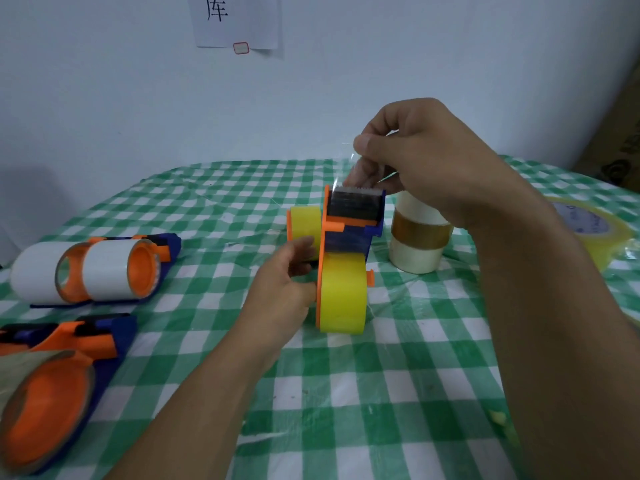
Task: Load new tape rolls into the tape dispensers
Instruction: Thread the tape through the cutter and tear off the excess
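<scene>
Head view | left hand (284,271) grips centre dispenser (346,233) | right hand (415,150) pinches tape end (346,164) | roll (343,299) seated, threading seemingly unfinished

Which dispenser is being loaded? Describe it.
On the green checked table, look mid-table. The dispenser stands upright, left hand gripping it, right hand pinching its tape. Unlike the two lying at left, it holds a yellow roll.

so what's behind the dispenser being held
Behind the dispenser: a yellow tape roll at left, a stack of rolls at right; the right hand covers the stack's top.
</scene>
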{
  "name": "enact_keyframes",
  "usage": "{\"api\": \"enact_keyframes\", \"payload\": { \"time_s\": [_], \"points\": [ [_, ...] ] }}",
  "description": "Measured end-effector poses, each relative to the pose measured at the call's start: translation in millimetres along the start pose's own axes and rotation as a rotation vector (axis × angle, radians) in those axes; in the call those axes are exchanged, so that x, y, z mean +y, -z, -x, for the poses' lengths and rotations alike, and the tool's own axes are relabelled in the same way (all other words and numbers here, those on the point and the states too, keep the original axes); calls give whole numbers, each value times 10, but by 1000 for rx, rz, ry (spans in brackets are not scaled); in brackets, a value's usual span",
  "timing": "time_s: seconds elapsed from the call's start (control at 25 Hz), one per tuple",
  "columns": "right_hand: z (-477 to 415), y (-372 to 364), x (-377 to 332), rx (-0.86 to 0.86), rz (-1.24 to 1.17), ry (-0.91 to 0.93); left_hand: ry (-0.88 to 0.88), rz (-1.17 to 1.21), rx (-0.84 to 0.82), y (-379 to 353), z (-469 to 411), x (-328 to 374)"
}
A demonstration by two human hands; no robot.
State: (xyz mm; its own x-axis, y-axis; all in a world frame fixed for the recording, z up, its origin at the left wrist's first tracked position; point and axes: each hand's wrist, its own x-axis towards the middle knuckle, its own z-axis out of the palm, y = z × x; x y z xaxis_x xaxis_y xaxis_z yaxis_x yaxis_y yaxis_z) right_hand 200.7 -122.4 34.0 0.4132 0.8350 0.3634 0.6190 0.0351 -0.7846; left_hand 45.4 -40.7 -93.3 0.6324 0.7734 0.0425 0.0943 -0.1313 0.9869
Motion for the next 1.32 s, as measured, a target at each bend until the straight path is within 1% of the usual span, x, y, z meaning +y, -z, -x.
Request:
{"api": "enact_keyframes", "payload": {
  "time_s": [0.12, 0.2, 0.28, 0.36, 0.52, 0.68, 0.76, 0.92, 1.08, 1.24, 1.32],
  "points": [
    [16, 3, -13, -66, -47, 1, 3, 18, -78, -13, 37, 52],
    [24, -5, -24, -101, -123, -19, 7, 65, -74, -52, 71, 98],
    [18, -19, -14, -110, -156, -30, 12, 131, -91, -59, 98, 118],
    [0, -41, 15, -102, -149, -40, 25, 187, -148, -49, 108, 133],
    [-28, -59, 76, -81, -128, -28, 25, 170, -229, -2, 100, 124],
    [-38, -62, 101, -97, -139, 46, 49, 146, -301, 24, 95, 110],
    [-40, -79, 103, -107, -129, 76, 68, 188, -305, 25, 79, 105],
    [-55, -102, 131, -92, -171, 56, 90, 286, -314, 13, 60, 104],
    [-72, -123, 153, -90, -257, 40, 77, 283, -309, 29, 43, 80],
    [-78, -128, 160, -89, -315, 9, 86, 335, -329, 24, 69, 121],
    [-74, -146, 149, -63, -301, 37, 54, 276, -315, 29, 64, 101]
  ]
}}
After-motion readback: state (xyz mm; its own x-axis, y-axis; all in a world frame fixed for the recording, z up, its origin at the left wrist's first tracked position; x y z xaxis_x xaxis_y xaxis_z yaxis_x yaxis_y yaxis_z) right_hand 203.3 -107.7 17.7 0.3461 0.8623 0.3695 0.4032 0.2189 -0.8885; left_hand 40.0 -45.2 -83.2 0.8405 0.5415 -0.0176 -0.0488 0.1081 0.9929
